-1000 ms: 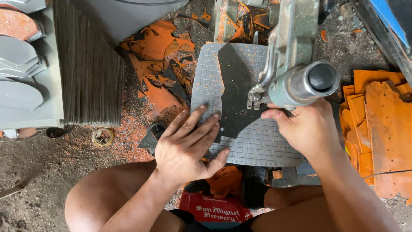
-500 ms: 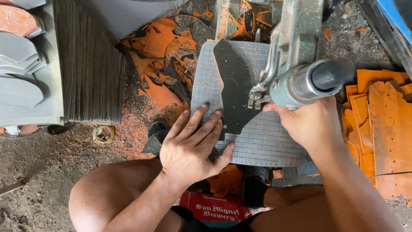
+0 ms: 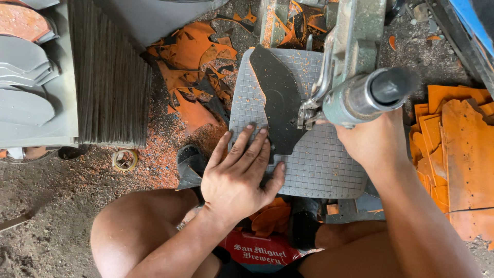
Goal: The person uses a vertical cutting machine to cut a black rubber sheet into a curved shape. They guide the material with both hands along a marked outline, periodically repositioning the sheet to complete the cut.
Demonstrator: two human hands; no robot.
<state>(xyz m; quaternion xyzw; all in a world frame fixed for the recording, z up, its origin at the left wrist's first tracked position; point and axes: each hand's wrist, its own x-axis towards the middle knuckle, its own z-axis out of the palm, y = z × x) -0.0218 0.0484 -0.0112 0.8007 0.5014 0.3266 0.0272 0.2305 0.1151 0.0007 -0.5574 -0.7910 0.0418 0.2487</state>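
Note:
A grey gridded rubber sheet (image 3: 319, 164) lies in front of me under a grey-green cutting machine (image 3: 355, 46). On the sheet rests a dark curved template (image 3: 275, 98). My left hand (image 3: 239, 172) presses flat on the sheet's near left part, fingers spread, fingertips touching the template's lower edge. My right hand (image 3: 373, 141) sits just under the machine's thick cylinder (image 3: 365, 95), beside the cutter head (image 3: 307, 116). Its fingers are hidden behind the cylinder.
Orange scraps (image 3: 190, 67) and crumbs litter the dirt floor to the left of the sheet. Cut orange pieces (image 3: 458, 139) are piled at the right. A stack of dark sheets on edge (image 3: 108, 77) and grey sole-shaped pieces (image 3: 25, 77) stand at the left. A small tape roll (image 3: 125, 159) lies on the ground.
The sheet and template have slid away from me under the cutter and turned slightly. Both hands moved along with them.

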